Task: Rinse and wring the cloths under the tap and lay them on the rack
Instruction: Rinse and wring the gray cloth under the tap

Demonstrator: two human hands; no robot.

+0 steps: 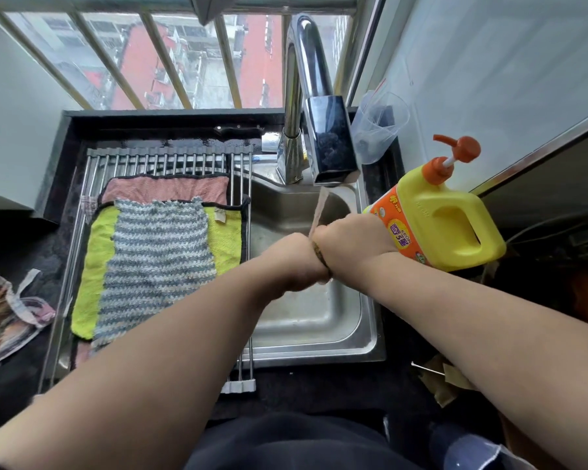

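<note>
The sink (pixel 319 320)'s left half carries the rack (pixel 157 161), with three cloths (pixel 160 259) laid flat. The detergent bottle (pixel 448 222) stands at the right edge, just beside your right hand (pixel 347 242), so a hard twist could topple it. That hand and your left hand (pixel 286 256) are fisted on a dark cloth (pixel 319 254) wedged between them.

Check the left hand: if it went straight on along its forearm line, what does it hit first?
The right hand, which sits tight against the left hand, with only the cloth they both grip between them. They look level, but depth is unclear.
</note>
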